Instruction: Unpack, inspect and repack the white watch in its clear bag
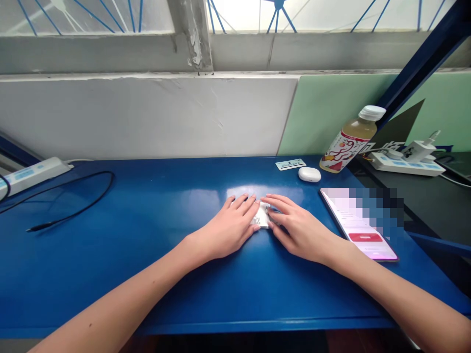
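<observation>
A small white flat thing (262,215) with faint grey marks lies on the blue desk, partly covered from both sides; its kind cannot be made out. My left hand (235,223) rests palm down at its left edge, fingers stretched and lying over part of it. On the other side, my right hand (296,223) has its fingers spread, with the fingertips at the thing's right edge and the thumb near its lower corner. Neither hand is wrapped round it. What lies under the fingers is hidden.
Right of my right hand lies a lit phone (362,230). Behind it are a white earbud case (309,174), a small card (290,164) and a drink bottle (351,142). Power strips (406,164) stand at both sides, and a black cable (84,198) curls at the left.
</observation>
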`<state>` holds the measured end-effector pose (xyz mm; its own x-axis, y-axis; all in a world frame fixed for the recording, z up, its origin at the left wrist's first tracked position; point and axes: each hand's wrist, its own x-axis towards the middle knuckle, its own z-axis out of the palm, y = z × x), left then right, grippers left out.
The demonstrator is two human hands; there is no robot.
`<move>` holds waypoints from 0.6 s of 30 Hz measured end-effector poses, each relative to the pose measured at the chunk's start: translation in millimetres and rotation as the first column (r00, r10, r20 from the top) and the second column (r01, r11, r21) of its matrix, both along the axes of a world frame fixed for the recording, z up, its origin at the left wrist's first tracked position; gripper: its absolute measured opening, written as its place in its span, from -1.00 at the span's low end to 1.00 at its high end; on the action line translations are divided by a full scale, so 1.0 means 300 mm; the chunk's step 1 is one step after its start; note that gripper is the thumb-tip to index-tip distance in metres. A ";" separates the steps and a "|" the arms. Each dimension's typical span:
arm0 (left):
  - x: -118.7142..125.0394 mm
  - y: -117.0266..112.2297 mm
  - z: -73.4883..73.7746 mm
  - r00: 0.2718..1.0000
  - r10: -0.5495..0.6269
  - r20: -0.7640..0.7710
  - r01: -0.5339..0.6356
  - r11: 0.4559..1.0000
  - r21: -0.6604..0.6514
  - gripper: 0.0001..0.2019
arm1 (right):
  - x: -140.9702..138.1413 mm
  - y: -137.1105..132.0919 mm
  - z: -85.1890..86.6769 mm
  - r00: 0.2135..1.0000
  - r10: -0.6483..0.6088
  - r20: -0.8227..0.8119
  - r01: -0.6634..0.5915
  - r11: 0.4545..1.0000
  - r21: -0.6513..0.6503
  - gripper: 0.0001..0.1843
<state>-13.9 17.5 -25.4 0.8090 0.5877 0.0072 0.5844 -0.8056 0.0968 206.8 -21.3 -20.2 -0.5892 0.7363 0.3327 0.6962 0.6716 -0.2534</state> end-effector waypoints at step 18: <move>0.006 -0.006 0.005 1.000 -0.009 -0.015 0.009 1.000 -0.011 -0.49 | 0.019 0.031 0.021 0.971 0.077 -0.227 -0.126 0.969 -0.212 -0.71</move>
